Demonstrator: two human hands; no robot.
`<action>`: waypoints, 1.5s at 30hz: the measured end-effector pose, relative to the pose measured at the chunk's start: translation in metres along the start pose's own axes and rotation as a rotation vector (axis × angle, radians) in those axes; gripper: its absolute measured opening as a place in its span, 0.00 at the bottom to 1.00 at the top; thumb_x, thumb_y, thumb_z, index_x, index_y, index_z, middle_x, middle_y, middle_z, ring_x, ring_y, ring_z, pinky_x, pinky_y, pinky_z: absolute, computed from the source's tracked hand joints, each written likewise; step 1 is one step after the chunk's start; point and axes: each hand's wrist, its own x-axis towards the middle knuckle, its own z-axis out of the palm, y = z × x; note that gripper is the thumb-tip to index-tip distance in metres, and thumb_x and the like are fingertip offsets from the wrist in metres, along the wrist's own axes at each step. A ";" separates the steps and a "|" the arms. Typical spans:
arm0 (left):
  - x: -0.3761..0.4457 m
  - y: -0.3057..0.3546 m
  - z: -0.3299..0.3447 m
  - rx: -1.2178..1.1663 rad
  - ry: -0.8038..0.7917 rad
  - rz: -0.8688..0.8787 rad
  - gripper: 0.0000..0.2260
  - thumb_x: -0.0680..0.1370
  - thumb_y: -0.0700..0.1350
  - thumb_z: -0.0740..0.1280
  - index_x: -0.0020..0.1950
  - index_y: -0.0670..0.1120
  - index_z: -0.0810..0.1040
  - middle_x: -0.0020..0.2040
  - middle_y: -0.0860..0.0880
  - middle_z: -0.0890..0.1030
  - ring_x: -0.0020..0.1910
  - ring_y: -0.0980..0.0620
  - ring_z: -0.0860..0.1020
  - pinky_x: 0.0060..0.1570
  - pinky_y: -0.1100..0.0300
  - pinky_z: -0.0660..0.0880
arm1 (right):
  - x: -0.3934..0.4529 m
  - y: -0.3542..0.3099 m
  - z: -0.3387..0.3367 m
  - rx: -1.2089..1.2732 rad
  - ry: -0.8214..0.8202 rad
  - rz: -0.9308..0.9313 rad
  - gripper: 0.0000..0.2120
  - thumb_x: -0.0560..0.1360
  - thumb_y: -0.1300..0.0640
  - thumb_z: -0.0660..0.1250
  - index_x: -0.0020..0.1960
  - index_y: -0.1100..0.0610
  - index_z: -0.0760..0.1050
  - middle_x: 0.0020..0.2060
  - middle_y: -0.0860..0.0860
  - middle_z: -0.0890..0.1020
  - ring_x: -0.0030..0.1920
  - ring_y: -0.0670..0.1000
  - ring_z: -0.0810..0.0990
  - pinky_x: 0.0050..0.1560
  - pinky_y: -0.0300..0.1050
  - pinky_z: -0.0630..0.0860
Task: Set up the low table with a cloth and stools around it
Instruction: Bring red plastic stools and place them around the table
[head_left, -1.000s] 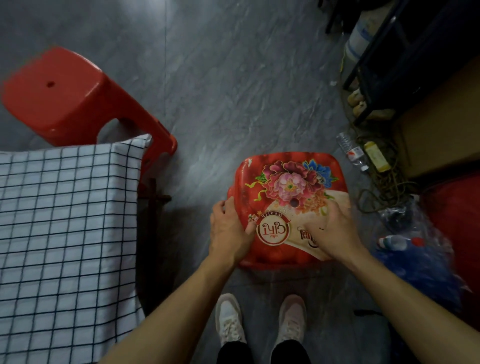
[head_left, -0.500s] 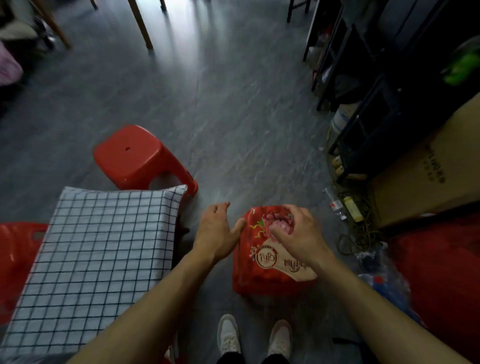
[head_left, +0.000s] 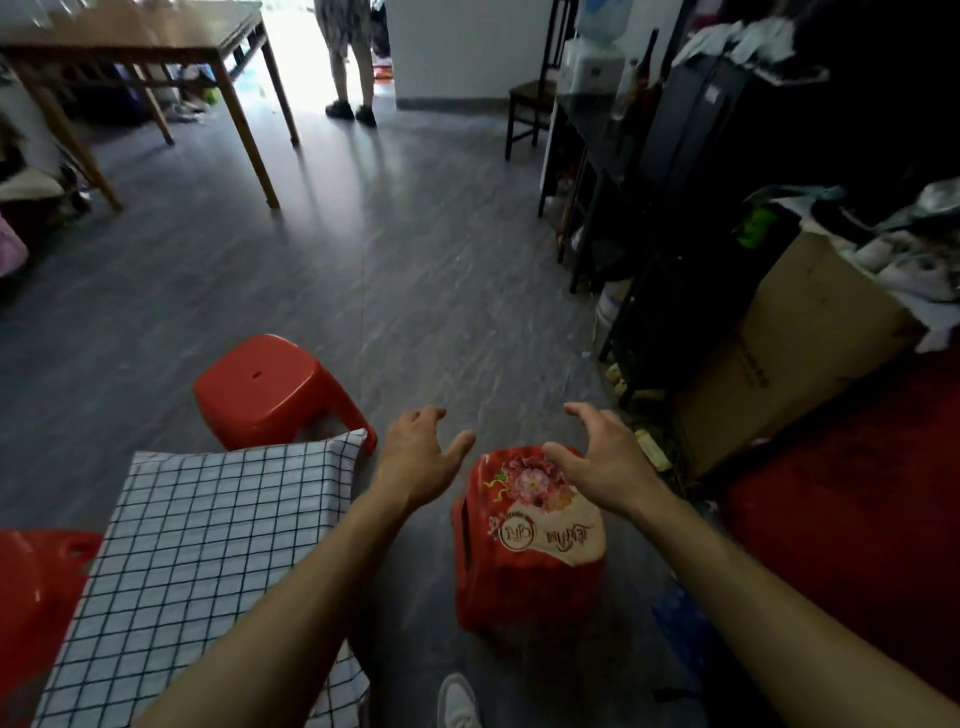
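Head view: both hands are off the floral stool (head_left: 530, 540), which half a second ago had the right hand on its seat and a second ago was held by both. Left hand (head_left: 421, 460) hovers just left of the stool, fingers spread and loosely bent, holding nothing. Right hand (head_left: 602, 462) hangs over the stool's far edge, grip likewise spread and slack; no contact that I can see. The stool stands upright on the floor, just beside the right side of the tabletop, seat decal up. The view has also lifted, so more of the room now shows than before. Checked cloth (head_left: 208, 561) covers the tabletop, its corner draping at the far right. Plain stool (head_left: 270, 389) sits at the far side, its leg touching or just behind the cloth corner; cannot tell which. A third red stool (head_left: 36, 587) shows at the left edge, partly under the cloth's overhang. Judgement: release means the floral stool is placed, so three sides now have seating and the cloth is already on. Near side is out of frame, so whether a fourth stool is there cannot be told. Task looks close to done; remaining work, if any, is squaring stools to the tabletop. In the background a wooden table (head_left: 130, 36) stands near a bright doorway, with a second person's legs (head_left: 348, 67) there.
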 end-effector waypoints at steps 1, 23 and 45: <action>-0.007 0.002 -0.002 -0.001 0.002 -0.002 0.28 0.78 0.62 0.64 0.73 0.48 0.69 0.71 0.45 0.70 0.70 0.46 0.68 0.67 0.50 0.66 | -0.005 -0.002 -0.004 -0.022 -0.005 -0.014 0.31 0.75 0.44 0.69 0.74 0.53 0.65 0.67 0.56 0.71 0.67 0.55 0.71 0.65 0.46 0.67; -0.329 0.038 0.047 -0.040 0.170 -0.233 0.24 0.77 0.58 0.68 0.67 0.45 0.75 0.64 0.44 0.77 0.62 0.47 0.74 0.62 0.54 0.72 | -0.237 0.062 -0.015 0.116 -0.155 -0.226 0.29 0.71 0.46 0.73 0.68 0.54 0.71 0.62 0.56 0.78 0.63 0.55 0.76 0.65 0.46 0.70; -0.808 -0.193 0.006 -0.109 0.532 -0.691 0.22 0.77 0.56 0.68 0.66 0.44 0.75 0.62 0.44 0.77 0.62 0.46 0.74 0.62 0.55 0.70 | -0.576 -0.088 0.203 -0.063 -0.484 -0.652 0.28 0.72 0.47 0.73 0.69 0.55 0.71 0.62 0.58 0.76 0.63 0.56 0.75 0.65 0.50 0.72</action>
